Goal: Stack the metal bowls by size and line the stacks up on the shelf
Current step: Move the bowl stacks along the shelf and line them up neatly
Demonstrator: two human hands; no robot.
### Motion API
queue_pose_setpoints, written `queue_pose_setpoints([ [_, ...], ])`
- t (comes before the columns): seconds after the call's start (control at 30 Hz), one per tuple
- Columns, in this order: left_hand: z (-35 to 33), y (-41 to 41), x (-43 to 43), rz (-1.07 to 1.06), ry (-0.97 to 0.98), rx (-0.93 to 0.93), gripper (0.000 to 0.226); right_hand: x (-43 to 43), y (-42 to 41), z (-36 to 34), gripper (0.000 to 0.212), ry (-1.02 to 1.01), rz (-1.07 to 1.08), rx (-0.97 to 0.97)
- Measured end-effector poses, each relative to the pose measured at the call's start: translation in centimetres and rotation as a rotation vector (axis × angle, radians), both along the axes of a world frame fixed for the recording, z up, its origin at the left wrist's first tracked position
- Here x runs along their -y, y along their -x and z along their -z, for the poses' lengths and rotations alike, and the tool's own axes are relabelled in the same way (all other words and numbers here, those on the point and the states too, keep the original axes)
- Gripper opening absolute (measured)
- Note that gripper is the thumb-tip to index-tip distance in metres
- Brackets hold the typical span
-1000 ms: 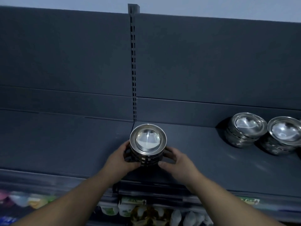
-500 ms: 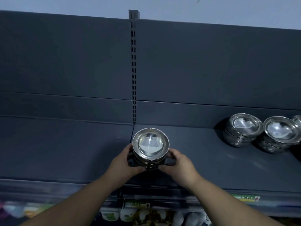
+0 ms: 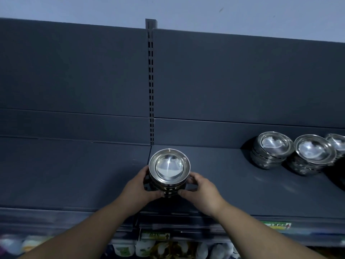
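head view: stack (image 3: 169, 171) of metal bowls sits near the shelf (image 3: 233, 186) front edge, just right of the slotted upright (image 3: 151, 86). left hand (image 3: 139, 187) and right hand (image 3: 202, 191) grasp it from both sides — fingers curled round its lower bowls. three more stacks (image 3: 298, 154) stand far right, side by side, the last cut off.

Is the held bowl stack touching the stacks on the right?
No, the held stack stands apart from the right stacks, with bare shelf between them.
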State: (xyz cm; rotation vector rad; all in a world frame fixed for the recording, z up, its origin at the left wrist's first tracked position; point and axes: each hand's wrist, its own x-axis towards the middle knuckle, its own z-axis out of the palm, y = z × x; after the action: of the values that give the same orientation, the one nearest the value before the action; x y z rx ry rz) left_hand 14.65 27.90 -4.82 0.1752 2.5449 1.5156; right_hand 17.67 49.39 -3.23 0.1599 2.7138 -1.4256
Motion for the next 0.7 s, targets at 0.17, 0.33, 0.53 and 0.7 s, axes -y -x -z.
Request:
queue_pose_setpoints([
  [0.17, -1.2, -1.1, -0.3, -0.070, 0.053, -0.011, 0.104, -1.0, -1.0, -0.7, 0.069, -0.096, -0.011, 0.021],
  [0.33, -4.8, -4.1, -2.4, -0.202, 0.180, -0.186, 0.106, -4.0, -2.8, -1.8, 0.069, -0.198, -0.008, -0.008],
  [0.53, -7.2, -8.0, -10.5, -0.064, 0.374, -0.420, 0.078, -11.1, -7.6, -3.1, 0.066, -0.324, -0.021, -0.027],
  [0.7, -4.6, -11.5, -18.8, 0.116, 0.537, -0.281, 0.077, -20.0, -13.0, -3.2, 0.066, -0.423, 0.060, -0.013],
])
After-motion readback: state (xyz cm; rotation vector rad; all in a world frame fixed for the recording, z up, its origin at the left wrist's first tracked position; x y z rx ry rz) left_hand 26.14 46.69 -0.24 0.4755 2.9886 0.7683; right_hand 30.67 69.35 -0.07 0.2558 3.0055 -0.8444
